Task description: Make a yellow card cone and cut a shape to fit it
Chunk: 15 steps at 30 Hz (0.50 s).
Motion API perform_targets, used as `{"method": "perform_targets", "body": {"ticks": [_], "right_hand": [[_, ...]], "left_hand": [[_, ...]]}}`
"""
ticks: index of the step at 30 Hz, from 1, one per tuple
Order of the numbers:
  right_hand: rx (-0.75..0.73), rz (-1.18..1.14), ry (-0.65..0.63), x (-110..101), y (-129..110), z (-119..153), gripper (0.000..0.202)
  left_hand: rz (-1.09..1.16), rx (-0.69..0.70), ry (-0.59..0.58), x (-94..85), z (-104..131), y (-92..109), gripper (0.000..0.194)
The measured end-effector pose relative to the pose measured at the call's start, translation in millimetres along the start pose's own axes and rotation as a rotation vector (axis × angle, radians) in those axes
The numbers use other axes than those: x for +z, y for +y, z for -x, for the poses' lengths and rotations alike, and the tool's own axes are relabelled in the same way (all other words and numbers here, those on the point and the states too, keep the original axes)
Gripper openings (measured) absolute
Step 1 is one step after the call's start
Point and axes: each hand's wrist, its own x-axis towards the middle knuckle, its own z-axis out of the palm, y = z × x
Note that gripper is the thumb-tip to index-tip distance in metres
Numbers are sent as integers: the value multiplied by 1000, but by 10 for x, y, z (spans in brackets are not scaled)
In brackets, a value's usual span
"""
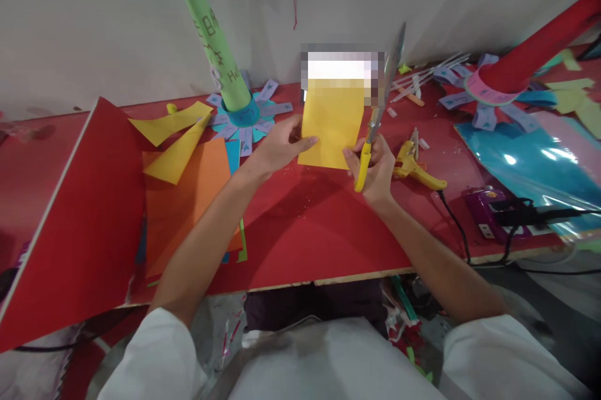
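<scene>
A yellow sheet of paper (331, 128) is held up above the red table between my two hands. My left hand (280, 144) pinches its left edge, thumb on the front. At the lower right corner, my right hand (375, 168) grips the sheet with thumb and fingers and also keeps hold of scissors (385, 84). Their yellow handle lies in the palm, and the long blades point up and away. Behind the sheet's top edge is a blurred-out bright patch. To the right of my right hand lies a yellow glue gun (416, 167).
Cut yellow strips (181, 149) lie on orange paper (188, 200) at left, beside an upright red board (79, 218). A green paper tube (213, 43) and a red one (539, 46) stand on flower-like bases. At right are a purple power box (488, 212), cables and blue film (526, 156).
</scene>
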Motion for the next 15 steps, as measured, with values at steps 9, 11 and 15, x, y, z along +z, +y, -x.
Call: {"method": "perform_targets", "body": {"ticks": [9, 11, 15], "right_hand": [[-36, -98, 25, -16, 94, -37, 49], [-40, -97, 29, -14, 79, -36, 50], [-50, -90, 14, -7, 60, -25, 51]], "left_hand": [[206, -114, 49, -162, -77, -184, 60], [238, -110, 32, -176, -99, -238, 63], [319, -105, 29, -194, -123, -296, 64]]}}
